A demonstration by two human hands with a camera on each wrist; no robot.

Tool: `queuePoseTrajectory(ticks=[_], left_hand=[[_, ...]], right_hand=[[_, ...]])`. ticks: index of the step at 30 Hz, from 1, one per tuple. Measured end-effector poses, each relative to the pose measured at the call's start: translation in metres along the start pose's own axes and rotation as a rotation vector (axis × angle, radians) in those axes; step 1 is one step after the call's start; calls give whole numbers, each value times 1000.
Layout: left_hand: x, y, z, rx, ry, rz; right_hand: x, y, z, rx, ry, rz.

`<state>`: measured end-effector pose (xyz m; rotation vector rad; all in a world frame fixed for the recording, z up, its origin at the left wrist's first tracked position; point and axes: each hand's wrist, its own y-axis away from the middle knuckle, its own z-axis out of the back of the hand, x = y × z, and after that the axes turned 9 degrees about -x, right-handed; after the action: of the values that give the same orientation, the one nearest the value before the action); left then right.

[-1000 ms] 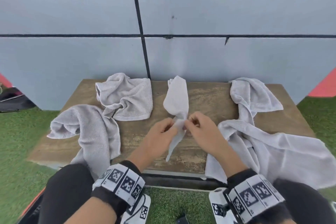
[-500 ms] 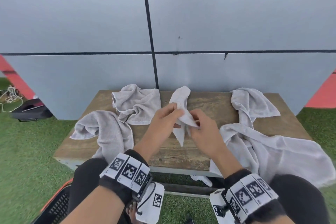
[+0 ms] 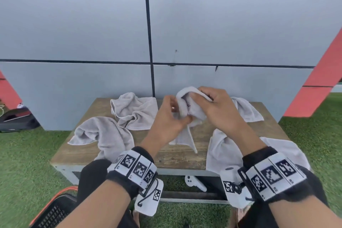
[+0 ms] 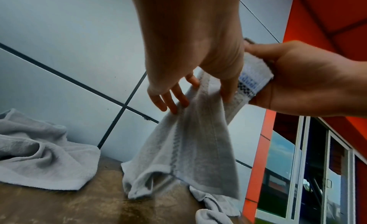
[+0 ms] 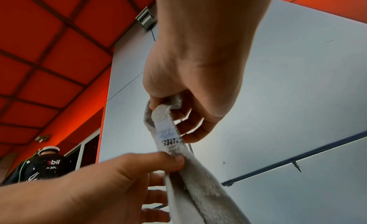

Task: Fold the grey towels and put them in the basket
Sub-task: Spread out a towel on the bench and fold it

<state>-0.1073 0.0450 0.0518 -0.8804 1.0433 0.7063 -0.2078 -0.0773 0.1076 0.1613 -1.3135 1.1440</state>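
One small grey towel (image 3: 187, 109) is held raised above the table (image 3: 175, 159) at 12 o'clock, gripped by the right hand (image 3: 220, 111) and pinched by the left hand (image 3: 166, 124). Judged: opening-out step; corners must be found next.

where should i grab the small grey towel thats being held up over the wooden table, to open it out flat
Grip the small grey towel at its hemmed corners. The right hand already pinches the labelled top edge; the left hand holds the bunched cloth below. I would slide the left hand sideways along that hem to its far corner, since the rest hangs free.
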Motion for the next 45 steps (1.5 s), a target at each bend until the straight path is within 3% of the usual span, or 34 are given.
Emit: queuePoseTrajectory(ticks=[4, 9, 16, 23, 28, 37, 41, 45], left_hand=[[2, -2, 6, -16, -113, -45], [0, -9, 29, -149, -229, -66], [-8, -9, 49, -215, -287, -36], [10, 0, 46, -100, -369, 32], [25, -7, 41, 12, -442, 136], [64, -34, 30, -71, -465, 54], [77, -41, 24, -79, -472, 97], [91, -40, 15, 119, -500, 201]], right_hand=[[7, 5, 11, -80, -26, -25], [-6, -1, 37, -227, 102, -100], [-39, 1, 56, -218, 137, -156], [-66, 5, 52, -104, 170, -228], [-85, 1, 51, -107, 182, -278], [-123, -7, 52, -59, 257, -374], [-142, -5, 47, -33, 304, -399], [-164, 4, 34, 64, 361, -444]])
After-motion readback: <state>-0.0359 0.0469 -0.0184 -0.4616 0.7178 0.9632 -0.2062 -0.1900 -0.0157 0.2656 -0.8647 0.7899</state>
